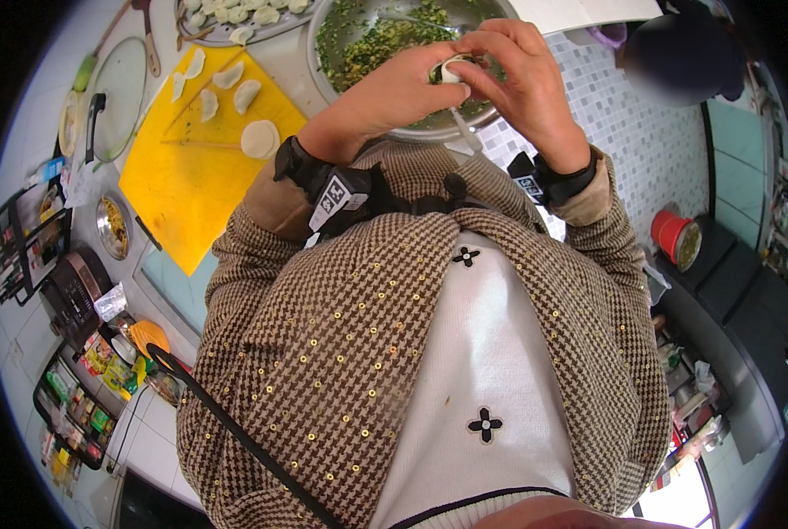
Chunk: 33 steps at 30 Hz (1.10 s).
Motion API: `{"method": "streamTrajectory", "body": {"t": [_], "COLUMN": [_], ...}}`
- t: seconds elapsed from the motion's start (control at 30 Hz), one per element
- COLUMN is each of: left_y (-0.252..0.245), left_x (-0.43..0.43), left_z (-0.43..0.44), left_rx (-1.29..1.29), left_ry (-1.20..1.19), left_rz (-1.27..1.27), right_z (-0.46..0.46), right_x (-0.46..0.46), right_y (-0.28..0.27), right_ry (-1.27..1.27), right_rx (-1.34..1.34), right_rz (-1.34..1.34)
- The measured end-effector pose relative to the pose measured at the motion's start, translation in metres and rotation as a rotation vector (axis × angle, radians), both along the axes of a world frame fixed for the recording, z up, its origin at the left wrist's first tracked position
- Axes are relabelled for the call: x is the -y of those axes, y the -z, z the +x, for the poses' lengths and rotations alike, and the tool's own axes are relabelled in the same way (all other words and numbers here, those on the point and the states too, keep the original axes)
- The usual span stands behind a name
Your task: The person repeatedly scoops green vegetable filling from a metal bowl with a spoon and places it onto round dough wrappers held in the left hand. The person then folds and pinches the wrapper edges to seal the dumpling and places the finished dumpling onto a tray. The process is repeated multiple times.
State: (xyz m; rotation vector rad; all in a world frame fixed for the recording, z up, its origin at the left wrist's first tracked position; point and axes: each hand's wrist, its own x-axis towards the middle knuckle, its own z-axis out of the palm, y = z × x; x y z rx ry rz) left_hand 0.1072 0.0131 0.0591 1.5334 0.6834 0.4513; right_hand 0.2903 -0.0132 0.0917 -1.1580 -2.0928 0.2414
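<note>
Both hands hold one dumpling wrapper with green filling, above a steel bowl of chopped green filling. My left hand grips it from the left, and my right hand pinches its other side with thumb and fingers. A spoon's handle leans over the bowl's near rim below the hands. Round wrappers lie stacked on the yellow cutting mat. Several folded dumplings rest farther up the mat, near thin sticks. A metal tray at the top left bears many more dumplings.
A glass lid with a black handle lies left of the mat, beside a small metal bowl of food. Spice racks and packages line the left wall. On the right are a tiled floor, a red bucket and a person in dark clothing.
</note>
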Motion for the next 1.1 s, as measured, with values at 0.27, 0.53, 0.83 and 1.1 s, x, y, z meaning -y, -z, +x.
{"method": "streamTrajectory", "body": {"t": [0.27,0.53,0.83,1.1], "left_y": [-0.02,-0.01,0.009,0.007], "left_x": [-0.007,-0.006,0.003,0.004], "left_z": [0.008,0.016,0.023,0.021], "left_rx": [-0.024,0.172,0.325,0.239], "left_ry": [0.006,-0.197,-0.269,-0.242], "left_rz": [0.074,0.137,-0.148,-0.043], "right_z": [0.008,0.018,0.019,0.018], "right_x": [-0.003,-0.005,0.002,0.005], "right_y": [-0.005,0.01,-0.005,-0.009], "right_ry": [-0.106,-0.032,-0.018,-0.08], "right_rx": [0.089,-0.223,-0.154,0.035], "right_rz": [-0.054,-0.093,-0.121,-0.06]}}
